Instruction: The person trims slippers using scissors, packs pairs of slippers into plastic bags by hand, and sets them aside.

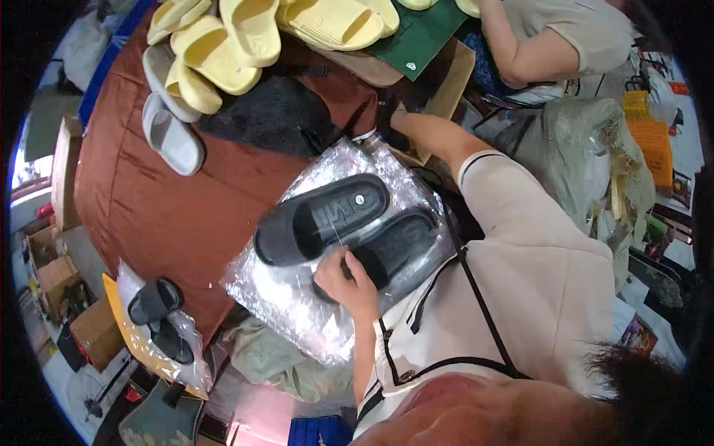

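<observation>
A pair of black slide slippers lies on a sheet of clear, shiny plastic. The nearer-left slipper [323, 215] shows its footbed with raised lettering and a small white dot; the other slipper [401, 249] rests beside it. Over the lower edge of the pair, my left hand [346, 282] has its fingers curled in a pinch. A thin pale strand [336, 232] runs up from these fingers across the slipper. My right arm stretches away past the plastic [286, 305], and my right hand [401, 117] reaches to an open cardboard box, its fingers hidden there.
Yellow slippers [216, 56] are heaped at the far side of the brown cloth [163, 215], near grey slippers [172, 137] and a black mesh cloth [271, 115]. Bagged black slippers [160, 320] lie at lower left. Another person [543, 48] sits at far right, behind a large wrapped sack [576, 141].
</observation>
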Demonstrator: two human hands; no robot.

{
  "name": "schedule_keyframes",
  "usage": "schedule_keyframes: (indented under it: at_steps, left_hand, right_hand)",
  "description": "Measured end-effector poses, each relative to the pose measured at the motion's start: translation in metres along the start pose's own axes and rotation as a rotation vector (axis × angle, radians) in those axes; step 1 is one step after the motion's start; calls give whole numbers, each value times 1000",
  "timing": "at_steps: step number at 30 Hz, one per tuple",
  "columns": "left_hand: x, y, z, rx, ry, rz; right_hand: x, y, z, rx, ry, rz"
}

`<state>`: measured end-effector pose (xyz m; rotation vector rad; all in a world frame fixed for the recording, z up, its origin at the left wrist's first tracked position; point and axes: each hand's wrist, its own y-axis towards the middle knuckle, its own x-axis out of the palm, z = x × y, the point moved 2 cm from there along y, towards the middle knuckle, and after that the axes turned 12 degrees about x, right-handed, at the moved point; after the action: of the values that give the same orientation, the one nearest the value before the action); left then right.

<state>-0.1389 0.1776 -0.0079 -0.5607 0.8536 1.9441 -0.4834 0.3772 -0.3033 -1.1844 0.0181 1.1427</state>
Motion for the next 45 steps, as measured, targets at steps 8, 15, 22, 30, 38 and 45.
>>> schedule_keyframes:
  at_steps: [8,15,22,30,38,45]
  left_hand:
    - [3,-14,-7,45,-2,110]
    - [0,-10,-2,120,-40,200]
    - [-2,-16,-3,81,-19,152]
    - [1,-15,-3,53,-12,146]
    - [-1,-20,-5,55,20,158]
    - [-3,-13,3,110,25,213]
  right_hand:
    - [-67,-101,61,63,-77,436]
    - [-54,-166,142,-28,284,479]
    - [-36,-203,180,-507,971,645]
    - [-58,-212,165,-851,2062,192]
    - [-76,-232,161,-937,1877,292]
    - [-100,-334,127,-956,1578,77]
